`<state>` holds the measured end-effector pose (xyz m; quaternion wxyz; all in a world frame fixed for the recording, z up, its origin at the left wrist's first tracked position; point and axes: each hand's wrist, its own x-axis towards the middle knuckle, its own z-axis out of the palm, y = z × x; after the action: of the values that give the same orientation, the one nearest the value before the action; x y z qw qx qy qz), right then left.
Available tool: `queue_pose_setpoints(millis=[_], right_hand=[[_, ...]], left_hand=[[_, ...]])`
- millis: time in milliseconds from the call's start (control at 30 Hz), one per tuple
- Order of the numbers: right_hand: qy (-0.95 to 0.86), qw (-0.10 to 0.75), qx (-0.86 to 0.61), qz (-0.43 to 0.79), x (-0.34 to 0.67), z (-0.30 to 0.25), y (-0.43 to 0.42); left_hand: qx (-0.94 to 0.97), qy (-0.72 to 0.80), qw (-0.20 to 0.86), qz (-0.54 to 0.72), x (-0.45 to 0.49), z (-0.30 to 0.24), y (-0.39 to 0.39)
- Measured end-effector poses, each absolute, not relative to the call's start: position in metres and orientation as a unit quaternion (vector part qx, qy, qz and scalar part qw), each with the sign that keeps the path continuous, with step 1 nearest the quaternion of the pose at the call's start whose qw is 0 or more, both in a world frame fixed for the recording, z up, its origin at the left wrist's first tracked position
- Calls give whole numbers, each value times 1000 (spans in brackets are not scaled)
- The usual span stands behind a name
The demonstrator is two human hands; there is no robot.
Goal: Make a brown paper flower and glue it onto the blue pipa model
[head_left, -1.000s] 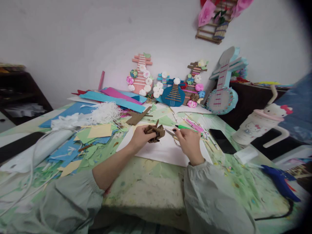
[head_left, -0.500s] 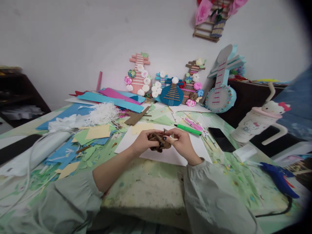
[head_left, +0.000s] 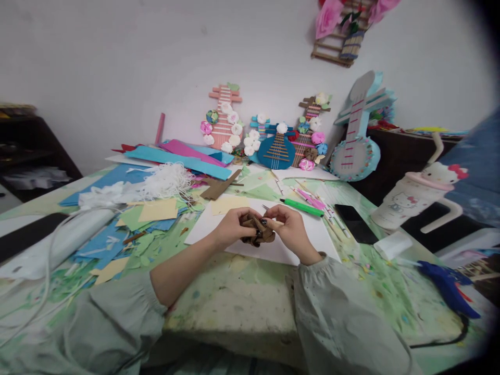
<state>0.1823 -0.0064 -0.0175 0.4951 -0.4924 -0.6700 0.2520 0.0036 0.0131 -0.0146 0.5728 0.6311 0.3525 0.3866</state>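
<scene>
Above the white sheet (head_left: pixel 289 245), my left hand (head_left: pixel 233 228) is closed around a crumpled brown paper flower (head_left: pixel 258 235). Its folded petals show below and between the fingers. My right hand (head_left: pixel 291 229) pinches the right edge of the flower with thumb and forefinger, dark nails showing. A small thin grey tip (head_left: pixel 266 207) pokes out by the right forefinger; what it belongs to is hidden. Behind the hands lies a green marker (head_left: pixel 302 207). A cream paper piece (head_left: pixel 230 204) and brown paper strips (head_left: pixel 222 185) lie farther back.
Blue, green and cream paper scraps (head_left: pixel 146 245) and white string (head_left: pixel 170 182) cover the left side. On the right are a phone (head_left: pixel 355 224), a tumbler (head_left: pixel 402 200) and a blue glue gun (head_left: pixel 447 286) with its cord. Flower-decorated paper instruments (head_left: pixel 277 151) lean against the wall.
Both hands stay over the white sheet with the brown flower. The flower is turned slightly, and the right fingers have shifted a little along its edge.
</scene>
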Motion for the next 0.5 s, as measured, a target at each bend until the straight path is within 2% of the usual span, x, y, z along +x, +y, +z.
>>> queue_pose_setpoints(millis=[500], right_hand=[[-664,466,-547,206,182,-23,-3]], left_hand=[[650,332,549,408,7,-20,16]])
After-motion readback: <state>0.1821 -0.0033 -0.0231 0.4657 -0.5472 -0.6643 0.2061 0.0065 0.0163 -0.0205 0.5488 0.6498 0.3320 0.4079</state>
